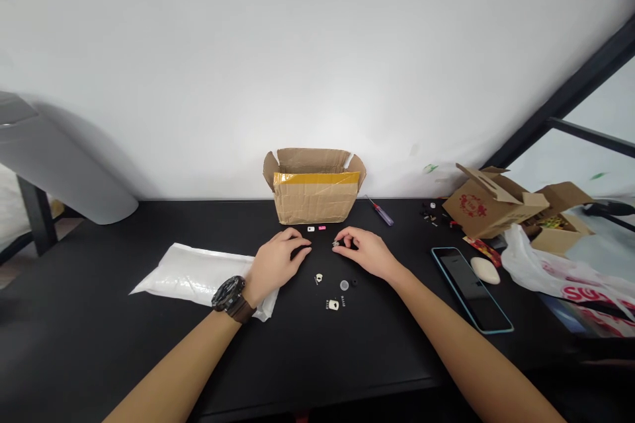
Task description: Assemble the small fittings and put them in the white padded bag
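My left hand (279,260), with a dark watch on its wrist, rests over the black table beside a white padded packet (201,272); its thumb and fingers are apart, with nothing between them. My right hand (364,251) pinches a small grey piece (336,243) between thumb and fingertips. Beyond the hands lie a small white part (311,229) and a pink part (322,228). Nearer me are a cream part (319,277), a round grey disc (344,285), a small black part (354,283) and a white plate (333,305).
An open cardboard box (316,201) stands by the wall, with a screwdriver (381,211) to its right. Farther right are a phone (471,289), a white rounded object (485,270), another box (489,205) and a plastic bag (560,271). A grey cylinder (74,162) stands left.
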Tool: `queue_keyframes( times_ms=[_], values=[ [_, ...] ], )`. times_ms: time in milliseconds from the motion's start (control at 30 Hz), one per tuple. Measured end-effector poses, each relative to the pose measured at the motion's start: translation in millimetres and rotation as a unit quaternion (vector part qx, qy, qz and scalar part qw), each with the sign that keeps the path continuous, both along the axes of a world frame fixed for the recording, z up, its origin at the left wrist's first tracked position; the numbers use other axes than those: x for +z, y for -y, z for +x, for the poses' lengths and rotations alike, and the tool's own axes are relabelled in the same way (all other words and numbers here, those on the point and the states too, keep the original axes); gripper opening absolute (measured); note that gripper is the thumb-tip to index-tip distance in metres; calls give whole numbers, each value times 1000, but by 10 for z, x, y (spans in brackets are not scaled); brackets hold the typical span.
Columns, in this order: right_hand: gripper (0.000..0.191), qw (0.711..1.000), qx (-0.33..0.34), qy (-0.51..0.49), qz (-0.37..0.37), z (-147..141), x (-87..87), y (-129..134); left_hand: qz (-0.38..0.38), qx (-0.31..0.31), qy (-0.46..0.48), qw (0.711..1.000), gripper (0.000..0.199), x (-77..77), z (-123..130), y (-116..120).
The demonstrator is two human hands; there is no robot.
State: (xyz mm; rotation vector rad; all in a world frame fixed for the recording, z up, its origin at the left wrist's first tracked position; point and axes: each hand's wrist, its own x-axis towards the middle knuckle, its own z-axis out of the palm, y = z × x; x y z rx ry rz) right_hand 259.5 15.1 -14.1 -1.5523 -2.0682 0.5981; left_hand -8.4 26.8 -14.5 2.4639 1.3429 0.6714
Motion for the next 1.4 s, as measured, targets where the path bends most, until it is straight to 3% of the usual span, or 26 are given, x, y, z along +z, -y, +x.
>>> queue_keyframes(
  times_ms=[200,433,600,733,900,1033,1267,1400],
  values=[
    [30,1000,18,2,-20,13,16,13,8,-5,-2,1000,28,1,-1,1],
    [25,999,7,17,35,-49,-25,-11,5,-3,-2,1000,26,4,1,3],
    [20,999,12,23,31,-35,-26,-14,-4,2,-8,1000,25,38,9,15],
    [28,999,-11,16,29,-50,-44,-15,-4,-5,-9,1000,26,44,20,26],
    [29,995,55,41,73,-105,-68,-5,-2,-15,-1,1000,26,35,20,34],
    [29,993,55,60,80,-115,-72,14,-2,-16,5,1000,25,25,14,26],
    [29,997,70,-14,23,21,54,55,5,-19,5,1000,26,-18,4,9],
    [26,990,138,-12,-8,67,136,70,8,-19,4,1000,25,-26,5,10]
  ],
)
